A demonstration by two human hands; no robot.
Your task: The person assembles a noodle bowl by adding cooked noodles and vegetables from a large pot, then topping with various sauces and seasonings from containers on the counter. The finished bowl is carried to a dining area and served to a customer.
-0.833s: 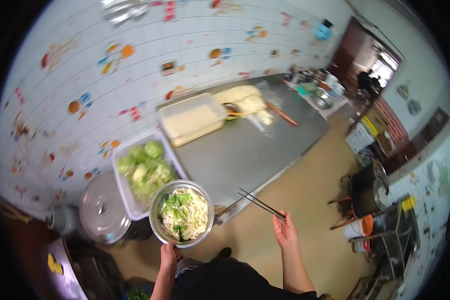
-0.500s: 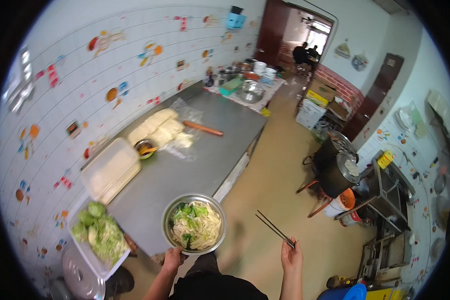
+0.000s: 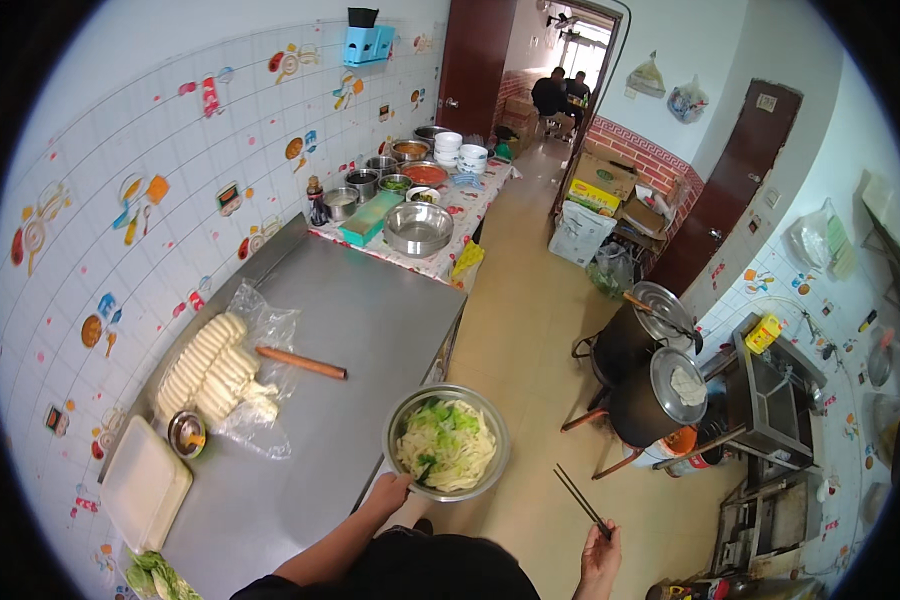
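My left hand [image 3: 390,493] is closed on the near left edge of a steel bowl [image 3: 500,462]. Wide noodles [image 3: 475,450] and chopped green leaves [image 3: 446,418] fill the bowl, which is held out beside the counter's edge over the floor. Off to the right, my right hand [image 3: 600,550] grips a pair of dark chopsticks [image 3: 579,495] near their thick ends. Their tips point up and left, apart from the bowl.
On the steel counter [image 3: 340,430] lie rows of dough pieces [image 3: 210,365] on plastic, a rolling pin [image 3: 302,362], a small bowl [image 3: 187,434] and a pale tray [image 3: 145,482]. Two big lidded pots [image 3: 650,400] stand right. A side table [image 3: 450,265] holds bowls. Two people [image 3: 560,95] sit beyond the doorway.
My view has swung left and forward, so the side table and pots appear closer. The bowl and chopsticks are still held, both farther right in the picture.
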